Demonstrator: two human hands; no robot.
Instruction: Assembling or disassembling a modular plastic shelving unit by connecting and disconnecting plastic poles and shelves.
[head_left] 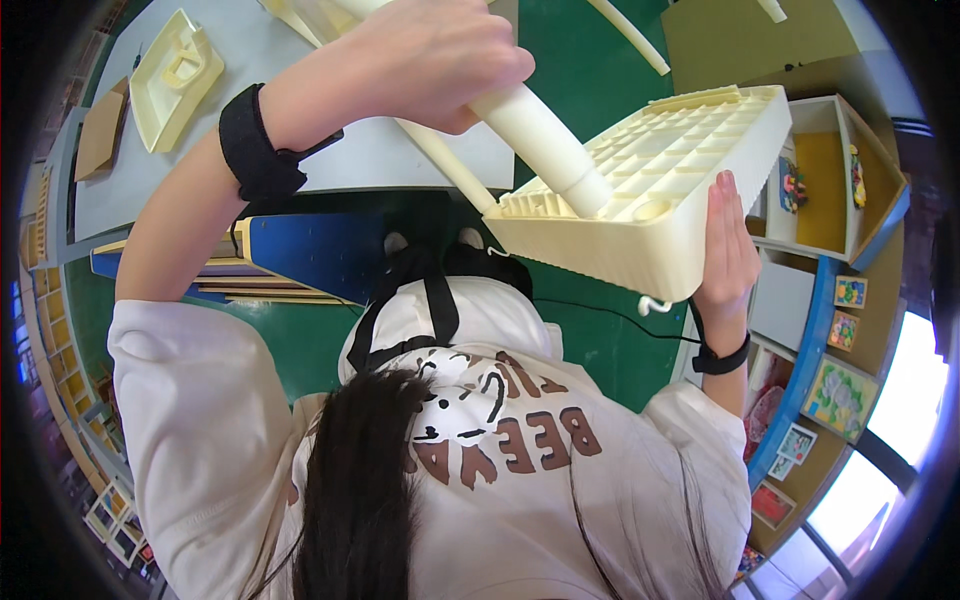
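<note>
My left hand (pixel 430 62) is closed in a fist round a thick cream plastic tube (pixel 545 140), which looks like a leg. The tube slants down, and its narrower end meets the near corner of a cream rectangular plastic panel (pixel 600 245) with a ribbed grid underside. Flat against the panel's right end wall lies my right hand (pixel 730 250), fingers stretched and together, its thumb hidden. From the panel's left corner a thinner cream tube (pixel 445 165) runs up toward the table. Beyond my left hand, more cream plastic parts (pixel 300 18) are partly hidden.
A pale grey table (pixel 350 160) stands ahead, bearing a cream tray (pixel 160 110) and a brown cardboard piece (pixel 103 135). Below its edge is a blue panel (pixel 315 255). Shelving (pixel 820 170) stands at right. A black cable (pixel 610 315) crosses the green floor (pixel 620 365).
</note>
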